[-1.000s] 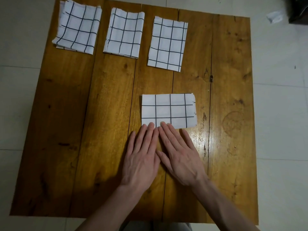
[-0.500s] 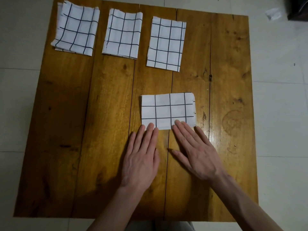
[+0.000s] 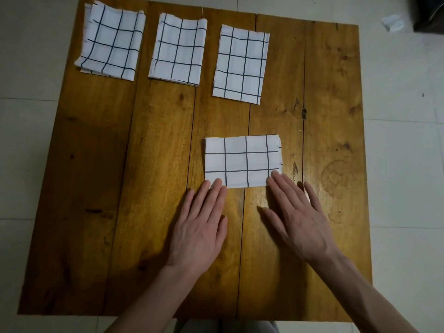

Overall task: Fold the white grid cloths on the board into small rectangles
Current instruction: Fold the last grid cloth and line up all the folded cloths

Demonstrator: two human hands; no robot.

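The single head view looks steeply down from above the person. It takes in the whole bench and some floor.

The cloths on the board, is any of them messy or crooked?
A little. The far-left cloth sits askew, and its layers don't line up: extra edges peek out along its left side and bottom. The near cloth by the left hand and right hand lies flat and square. Nothing looks torn or spilled.

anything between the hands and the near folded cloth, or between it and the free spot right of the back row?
Nothing visible. The left hand and right hand lie flat with fingertips on the near cloth. Only bare board lies between it and the space right of the third folded cloth.
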